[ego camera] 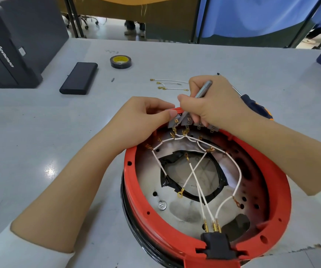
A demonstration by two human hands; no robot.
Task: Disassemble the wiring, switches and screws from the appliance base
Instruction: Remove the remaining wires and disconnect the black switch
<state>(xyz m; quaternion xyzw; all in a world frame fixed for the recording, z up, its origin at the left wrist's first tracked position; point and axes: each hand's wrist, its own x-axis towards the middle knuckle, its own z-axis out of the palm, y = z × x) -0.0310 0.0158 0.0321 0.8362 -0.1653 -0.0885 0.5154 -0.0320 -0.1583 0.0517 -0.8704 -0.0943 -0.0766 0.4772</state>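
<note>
The appliance base (206,190) lies upside down on the grey table (40,132), near its front edge; it is round, with a thick red plastic rim, a black band under it and a dull metal floor inside, pierced with small holes and stained dark in places; black tape surrounds the opening in the middle. Thin white wires (192,171) with brass terminals cross the inside; three of them go into a black plug socket (216,244) at the near rim. At the far rim sits a row of grey switches (186,121) with metal tabs. The left hand (144,120) pinches the leftmost switch between thumb and fingers; the right hand (211,101) is closed around a slim grey metal tool (202,92), its tip down at the switches. Loose wires (167,85), a tape roll (120,61) and a black case (79,78) lie further back.
</note>
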